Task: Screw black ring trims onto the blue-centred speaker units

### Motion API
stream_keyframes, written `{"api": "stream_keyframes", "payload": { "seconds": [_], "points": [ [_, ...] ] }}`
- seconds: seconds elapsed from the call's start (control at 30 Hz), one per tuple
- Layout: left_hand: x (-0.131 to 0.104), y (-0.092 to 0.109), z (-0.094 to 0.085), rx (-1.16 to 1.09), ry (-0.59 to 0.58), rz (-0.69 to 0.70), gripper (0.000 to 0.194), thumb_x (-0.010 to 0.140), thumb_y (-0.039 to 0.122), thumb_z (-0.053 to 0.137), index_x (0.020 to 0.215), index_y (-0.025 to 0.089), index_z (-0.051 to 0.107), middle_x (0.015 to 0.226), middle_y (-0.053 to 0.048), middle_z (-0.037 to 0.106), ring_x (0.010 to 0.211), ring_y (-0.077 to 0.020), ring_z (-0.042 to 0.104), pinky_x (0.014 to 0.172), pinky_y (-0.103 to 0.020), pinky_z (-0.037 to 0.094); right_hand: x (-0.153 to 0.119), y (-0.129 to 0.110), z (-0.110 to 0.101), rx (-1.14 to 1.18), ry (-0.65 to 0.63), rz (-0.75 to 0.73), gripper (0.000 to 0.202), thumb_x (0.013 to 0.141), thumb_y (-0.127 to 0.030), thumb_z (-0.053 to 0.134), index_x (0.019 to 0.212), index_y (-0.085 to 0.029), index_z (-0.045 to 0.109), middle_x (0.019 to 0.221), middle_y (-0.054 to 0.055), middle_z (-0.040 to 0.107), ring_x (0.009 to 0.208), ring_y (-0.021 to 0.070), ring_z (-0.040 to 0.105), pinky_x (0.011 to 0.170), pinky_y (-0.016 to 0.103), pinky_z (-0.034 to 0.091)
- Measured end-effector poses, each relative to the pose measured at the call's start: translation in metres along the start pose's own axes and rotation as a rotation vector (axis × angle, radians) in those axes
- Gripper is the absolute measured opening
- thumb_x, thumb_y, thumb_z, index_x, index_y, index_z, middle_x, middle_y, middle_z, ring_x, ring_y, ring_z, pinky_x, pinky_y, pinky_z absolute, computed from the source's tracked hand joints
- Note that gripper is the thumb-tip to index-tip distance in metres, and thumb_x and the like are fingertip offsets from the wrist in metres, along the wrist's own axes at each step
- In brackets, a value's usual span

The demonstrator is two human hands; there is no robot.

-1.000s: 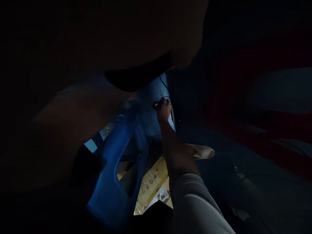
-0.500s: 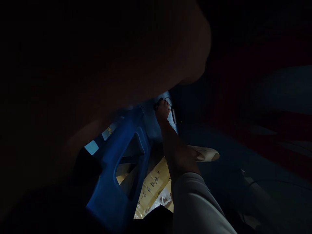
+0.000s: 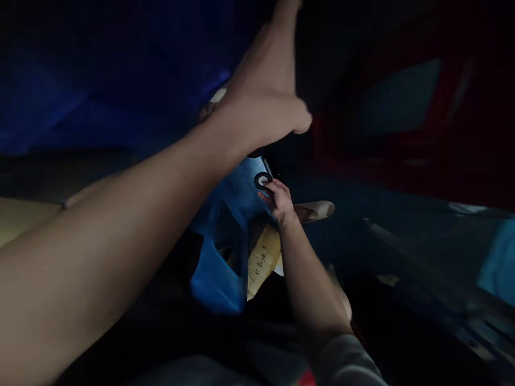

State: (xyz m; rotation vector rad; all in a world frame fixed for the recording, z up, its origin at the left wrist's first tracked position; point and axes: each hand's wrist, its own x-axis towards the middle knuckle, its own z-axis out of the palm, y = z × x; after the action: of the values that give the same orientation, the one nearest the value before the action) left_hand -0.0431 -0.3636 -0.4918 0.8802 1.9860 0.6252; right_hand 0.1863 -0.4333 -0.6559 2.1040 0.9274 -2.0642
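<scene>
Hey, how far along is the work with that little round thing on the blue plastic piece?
Done: nothing looks finished; it is too dark to tell. In hand: the right hand has its fingers on a small black ring lying against the blue plastic piece. The left hand is raised above it, holding nothing visible. Left: the ring is not let go of yet; whether it is seated is unclear.

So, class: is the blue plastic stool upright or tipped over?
Tipped over: the blue plastic stool lies on its side, legs pointing sideways; the right hand touches a small ring by it.
</scene>
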Motion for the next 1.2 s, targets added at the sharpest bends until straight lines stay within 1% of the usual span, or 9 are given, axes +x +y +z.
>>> {"api": "stream_keyframes", "payload": {
  "seconds": [0.07,0.13,0.23,0.37,0.5,0.7,0.87,1.0,1.2],
  "points": [
    [-0.007,0.013,-0.008,-0.031,0.007,0.109,0.125,0.066,0.011,0.099,0.17,0.009,0.029,0.175,-0.011,0.041,0.166,-0.0308,0.037,0.137,-0.047,0.031,-0.063,-0.029,-0.017,0.173,0.011,-0.118,0.027,0.105,-0.034,0.072,0.12,-0.012,0.068,0.116,0.008,0.07,0.101,0.0178,0.07,0.087,0.034,0.065],
    [-0.017,0.014,-0.013,-0.077,0.035,0.146,0.125,0.059,0.008,0.101,0.166,0.007,0.037,0.17,-0.013,0.051,0.163,-0.0304,0.043,0.138,-0.044,0.032,-0.129,-0.057,-0.028,0.308,0.025,-0.263,0.028,0.094,-0.03,0.081,0.114,-0.015,0.068,0.11,0.005,0.072,0.096,0.0157,0.07,0.085,0.03,0.063],
    [-0.033,0.006,-0.022,-0.158,0.057,0.162,0.118,0.059,0.018,0.103,0.163,0.019,0.047,0.162,-0.011,0.06,0.152,-0.0344,0.057,0.131,-0.051,0.044,-0.214,-0.09,-0.034,0.422,0.084,-0.459,0.042,0.076,-0.033,0.094,0.108,-0.021,0.068,0.099,0.001,0.074,0.087,0.0131,0.07,0.077,0.023,0.061],
    [-0.073,0.001,-0.044,-0.313,0.037,0.146,0.111,0.051,0.021,0.105,0.152,0.019,0.058,0.146,-0.014,0.07,0.141,-0.0424,0.064,0.125,-0.063,0.048,-0.286,-0.115,-0.027,0.448,0.117,-0.64,0.046,0.072,-0.033,0.099,0.104,-0.021,0.069,0.094,0.002,0.074,0.082,0.0149,0.07,0.073,0.026,0.063],
    [-0.136,0.002,-0.069,-0.479,-0.111,0.338,0.108,0.055,0.028,0.104,0.152,0.02,0.056,0.15,-0.016,0.068,0.144,-0.0417,0.063,0.128,-0.064,0.045,-0.33,-0.127,-0.017,0.428,0.112,-0.801,0.042,0.074,-0.028,0.099,0.106,-0.021,0.072,0.094,0.002,0.075,0.084,0.0134,0.072,0.075,0.024,0.063],
    [-0.211,0.0,-0.088,-0.471,-0.106,0.574,0.109,0.065,0.034,0.102,0.158,0.024,0.046,0.16,-0.018,0.06,0.151,-0.0417,0.058,0.128,-0.062,0.047,-0.393,-0.14,-0.013,0.401,0.068,-0.934,0.038,0.078,-0.026,0.097,0.107,-0.021,0.072,0.095,0.003,0.077,0.079,0.0145,0.073,0.07,0.026,0.065],
    [-0.243,0.015,-0.101,-0.421,-0.084,0.777,0.101,0.073,0.024,0.097,0.16,0.029,0.045,0.155,-0.013,0.064,0.146,-0.0359,0.064,0.123,-0.053,0.055,-0.441,-0.155,-0.014,0.284,-0.026,-0.968,0.044,0.077,-0.023,0.097,0.11,-0.021,0.07,0.092,0.002,0.077,0.081,0.014,0.074,0.07,0.023,0.064],
    [-0.258,0.029,-0.111,-0.383,-0.039,0.922,0.099,0.076,0.022,0.095,0.161,0.03,0.044,0.158,-0.012,0.061,0.148,-0.0346,0.062,0.124,-0.049,0.055,-0.47,-0.164,-0.01,0.119,-0.096,-0.968,0.041,0.081,-0.023,0.092,0.112,-0.021,0.066,0.088,0.0,0.076,0.073,0.0123,0.07,0.06,0.022,0.057],
    [-0.27,0.037,-0.118,-0.368,-0.017,0.955,0.101,0.078,0.019,0.094,0.163,0.033,0.042,0.161,-0.011,0.058,0.15,-0.0345,0.06,0.126,-0.051,0.053,-0.495,-0.167,-0.007,-0.024,-0.047,-1.073,0.035,0.083,-0.017,0.083,0.113,-0.022,0.065,0.086,-0.001,0.074,0.072,0.0115,0.066,0.061,0.022,0.054]
  ]
}}
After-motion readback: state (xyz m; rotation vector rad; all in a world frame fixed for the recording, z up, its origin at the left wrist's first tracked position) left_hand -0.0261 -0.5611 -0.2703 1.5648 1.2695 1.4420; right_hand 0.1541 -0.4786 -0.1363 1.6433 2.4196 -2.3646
